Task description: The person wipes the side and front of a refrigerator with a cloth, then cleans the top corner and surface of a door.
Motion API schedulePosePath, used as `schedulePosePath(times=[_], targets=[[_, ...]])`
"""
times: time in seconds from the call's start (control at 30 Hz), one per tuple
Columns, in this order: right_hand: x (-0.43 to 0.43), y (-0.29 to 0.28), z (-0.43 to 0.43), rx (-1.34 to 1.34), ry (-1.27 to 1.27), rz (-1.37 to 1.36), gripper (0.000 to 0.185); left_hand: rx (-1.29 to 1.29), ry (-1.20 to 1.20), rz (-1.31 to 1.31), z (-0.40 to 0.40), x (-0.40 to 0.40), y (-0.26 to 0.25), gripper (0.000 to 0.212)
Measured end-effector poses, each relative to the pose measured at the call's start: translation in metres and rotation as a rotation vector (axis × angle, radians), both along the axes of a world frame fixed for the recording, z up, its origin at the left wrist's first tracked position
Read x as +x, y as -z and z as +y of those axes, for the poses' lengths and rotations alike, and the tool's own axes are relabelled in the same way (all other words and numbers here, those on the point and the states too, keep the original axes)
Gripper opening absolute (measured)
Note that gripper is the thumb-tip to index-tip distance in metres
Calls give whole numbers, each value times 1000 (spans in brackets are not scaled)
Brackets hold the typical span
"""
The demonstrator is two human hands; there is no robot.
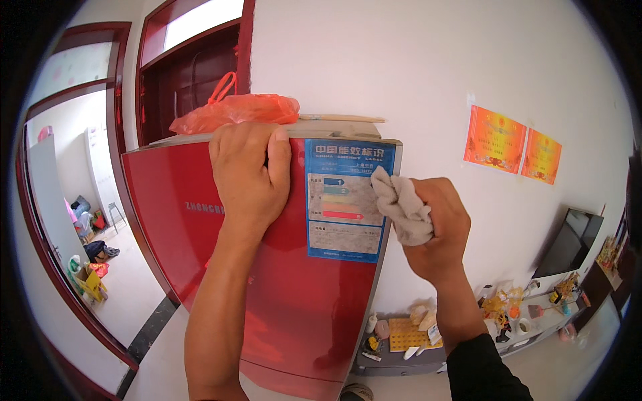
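Note:
Before me stands a tall refrigerator with a glossy red door [301,311]. My left hand [251,170] grips the door's top edge, its fingers bent over the far side and partly hidden. In my right hand [441,220] is a bunched, greyish-white cloth [404,210]. The cloth lies against the right border of a blue energy label [346,243] stuck on the upper right of the door. The label has coloured bars, and its pale middle looks dirty and worn.
A red plastic bag [251,108] and a thin stick [346,119] lie on the refrigerator's top. Low cabinets [401,370] holding clutter run along the wall at right, below a television [569,243]. At left, a doorway [128,200] opens onto a room with items on the floor.

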State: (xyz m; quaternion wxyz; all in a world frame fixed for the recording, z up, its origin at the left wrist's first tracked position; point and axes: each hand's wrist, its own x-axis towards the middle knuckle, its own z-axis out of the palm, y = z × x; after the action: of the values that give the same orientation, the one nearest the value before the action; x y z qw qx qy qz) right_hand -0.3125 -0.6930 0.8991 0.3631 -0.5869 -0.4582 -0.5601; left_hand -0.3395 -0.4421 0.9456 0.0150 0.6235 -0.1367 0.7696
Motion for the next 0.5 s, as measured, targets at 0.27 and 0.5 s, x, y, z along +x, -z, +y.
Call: schedulePosePath(times=[0.27, 0.5], targets=[[4, -6, 5, 94, 73, 52, 37, -16, 7, 9, -1, 3, 0, 14], [16, -10, 2, 36, -95, 64, 34, 17, -17, -19, 3, 1, 0, 14]])
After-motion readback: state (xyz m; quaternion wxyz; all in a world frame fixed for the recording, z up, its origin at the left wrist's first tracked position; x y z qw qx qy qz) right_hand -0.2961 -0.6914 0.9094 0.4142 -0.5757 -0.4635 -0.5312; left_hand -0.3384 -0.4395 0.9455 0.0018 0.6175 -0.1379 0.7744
